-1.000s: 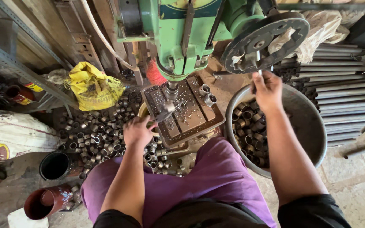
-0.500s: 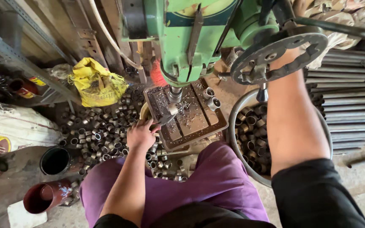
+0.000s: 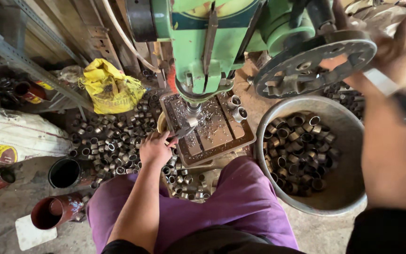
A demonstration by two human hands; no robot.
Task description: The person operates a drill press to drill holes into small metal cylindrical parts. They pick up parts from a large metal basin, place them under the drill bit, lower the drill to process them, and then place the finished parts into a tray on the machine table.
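From the head camera, the left hand [image 3: 155,148] grips pliers [image 3: 182,133], fingers curled round the handles, holding a small ring [image 3: 190,122] under the spindle on the drill table [image 3: 212,129]. The right hand [image 3: 398,47], blurred, has its fingers wrapped round the feed wheel [image 3: 313,63]. A tub [image 3: 341,117] of rings sits just right of the drill table.

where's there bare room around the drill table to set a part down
Bare floor lies at lower left, beside the red pipe. The drill table has room right of the left hand. The ring pile and the basin are crowded.
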